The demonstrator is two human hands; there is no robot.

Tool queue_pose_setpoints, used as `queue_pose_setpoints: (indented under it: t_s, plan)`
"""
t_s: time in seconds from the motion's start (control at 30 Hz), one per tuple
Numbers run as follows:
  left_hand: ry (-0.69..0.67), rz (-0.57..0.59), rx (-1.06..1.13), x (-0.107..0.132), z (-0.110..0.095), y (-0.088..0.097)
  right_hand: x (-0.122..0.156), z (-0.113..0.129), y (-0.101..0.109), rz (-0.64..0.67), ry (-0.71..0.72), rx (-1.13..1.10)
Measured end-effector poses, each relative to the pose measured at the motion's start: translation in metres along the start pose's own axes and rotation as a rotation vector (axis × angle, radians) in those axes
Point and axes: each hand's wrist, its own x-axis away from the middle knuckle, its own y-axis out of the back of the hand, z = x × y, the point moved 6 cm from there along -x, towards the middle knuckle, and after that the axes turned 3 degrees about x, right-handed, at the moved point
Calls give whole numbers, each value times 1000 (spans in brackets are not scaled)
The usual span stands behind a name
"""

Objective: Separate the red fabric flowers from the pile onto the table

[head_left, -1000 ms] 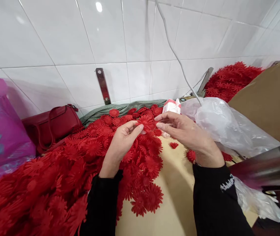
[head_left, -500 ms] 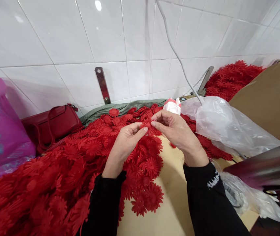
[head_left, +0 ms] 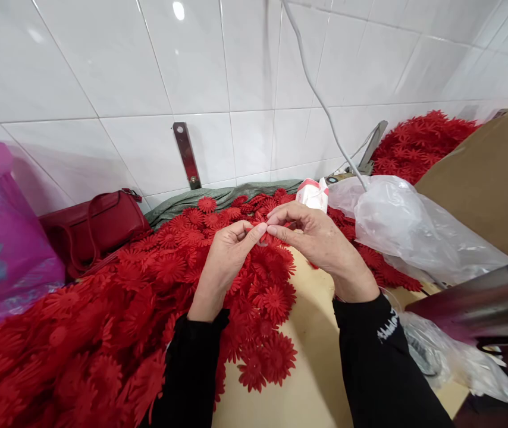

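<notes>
Both hands (head_left: 229, 252) (head_left: 314, 238) pinch one ribbed red petal flower (head_left: 263, 235)

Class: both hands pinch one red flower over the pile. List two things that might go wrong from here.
1. Held only at the fingertips of the left hand and right hand, the red flower could slip into the pile below and vanish.
2. The right sleeve might snag the plastic bag beside it.

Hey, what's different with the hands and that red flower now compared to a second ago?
The right hand drew in leftward to the left hand and pinched the red flower that the left hand already held; both hands now grip it, fingertips nearly touching. The flower pile, red handbag and clear plastic bag stayed put.
</notes>
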Motion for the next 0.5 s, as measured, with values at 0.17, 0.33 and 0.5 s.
queue_pose_setpoints:
  t_s: [0.17,0.33,0.5]
  plan:
    - [6,38,-81,3,-9,1,-3,-14,10,-136,-47,-93]
    - [38,25,-153,3,-18,10,0,-32,29,-225,-147,-178]
    - [39,-8,-115,3,-18,4,-1,-17,19,-150,-82,-137]
